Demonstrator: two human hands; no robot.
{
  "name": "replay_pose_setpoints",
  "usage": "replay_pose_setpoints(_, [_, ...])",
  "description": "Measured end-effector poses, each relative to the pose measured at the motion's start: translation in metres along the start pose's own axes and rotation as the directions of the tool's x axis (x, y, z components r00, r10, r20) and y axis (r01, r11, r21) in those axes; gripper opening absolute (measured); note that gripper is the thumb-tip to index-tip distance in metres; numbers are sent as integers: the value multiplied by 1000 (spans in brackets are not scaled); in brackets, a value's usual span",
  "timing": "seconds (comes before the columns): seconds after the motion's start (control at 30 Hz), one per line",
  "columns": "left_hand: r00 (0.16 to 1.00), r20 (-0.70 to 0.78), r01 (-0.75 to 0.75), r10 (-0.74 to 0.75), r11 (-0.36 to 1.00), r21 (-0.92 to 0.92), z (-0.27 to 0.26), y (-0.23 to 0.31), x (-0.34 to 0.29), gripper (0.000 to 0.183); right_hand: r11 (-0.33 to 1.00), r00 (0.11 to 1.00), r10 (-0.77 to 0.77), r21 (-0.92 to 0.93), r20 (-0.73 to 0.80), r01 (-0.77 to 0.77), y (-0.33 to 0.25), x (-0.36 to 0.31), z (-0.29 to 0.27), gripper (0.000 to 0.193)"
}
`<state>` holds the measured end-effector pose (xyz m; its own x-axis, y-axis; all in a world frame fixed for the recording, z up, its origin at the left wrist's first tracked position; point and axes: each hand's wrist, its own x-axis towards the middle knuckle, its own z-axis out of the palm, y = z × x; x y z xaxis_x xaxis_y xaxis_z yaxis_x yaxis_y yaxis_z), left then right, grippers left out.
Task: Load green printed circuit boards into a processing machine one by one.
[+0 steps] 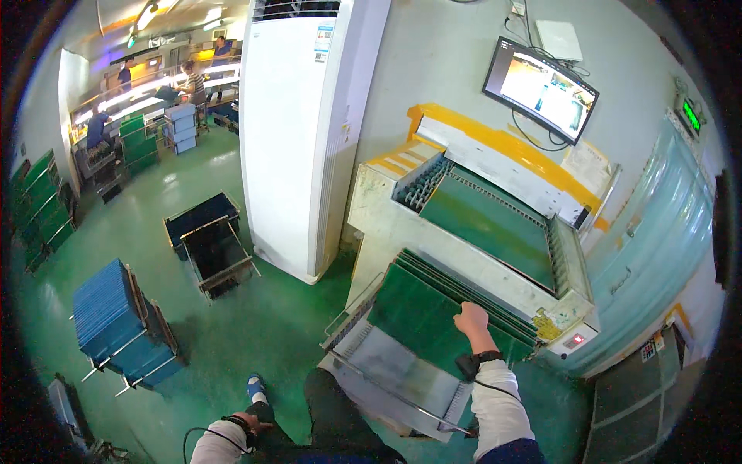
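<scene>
Right of centre, the right hand [471, 318] gripped the green boards [433, 313] racked upright; left hand [246, 422] hung empty, fingers loose; lifting one seemed next.

Green floor [263, 325] carries: metal rack cart [402, 379] with green panels [433, 317] stacked upright in it, blue panel stack [116, 321] in a wire rack, open dark bin [216, 259], white cabinet unit [297, 139] (tall, freestanding), conveyor machine [471, 232].
</scene>
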<state>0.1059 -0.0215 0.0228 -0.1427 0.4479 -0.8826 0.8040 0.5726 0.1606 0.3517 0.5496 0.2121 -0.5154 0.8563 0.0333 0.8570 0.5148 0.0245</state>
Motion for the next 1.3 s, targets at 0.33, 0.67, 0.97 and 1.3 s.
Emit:
replay_pose_setpoints(0.33, [997, -64, 31, -33, 999, -32, 44, -35, 58, 45, 1000, 999, 16, 5, -43, -16, -2, 8, 3, 23])
replay_pose_setpoints(0.67, [997, -72, 32, -34, 999, -23, 32, -32, 52, 43, 999, 999, 49, 6, 0, -49, -3, 5, 2, 29])
replay_pose_setpoints(0.97, [999, -34, 33, -34, 998, -50, 36, -35, 56, 55, 999, 989, -25, 31, -145, 30, -2, 8, 11, 19])
replay_pose_setpoints(1.3, [988, -126, 84, -88, 996, -31, 54, -51, 70, 52, 1000, 997, -11, 11, -77, 12, -12, 5, -1, 22])
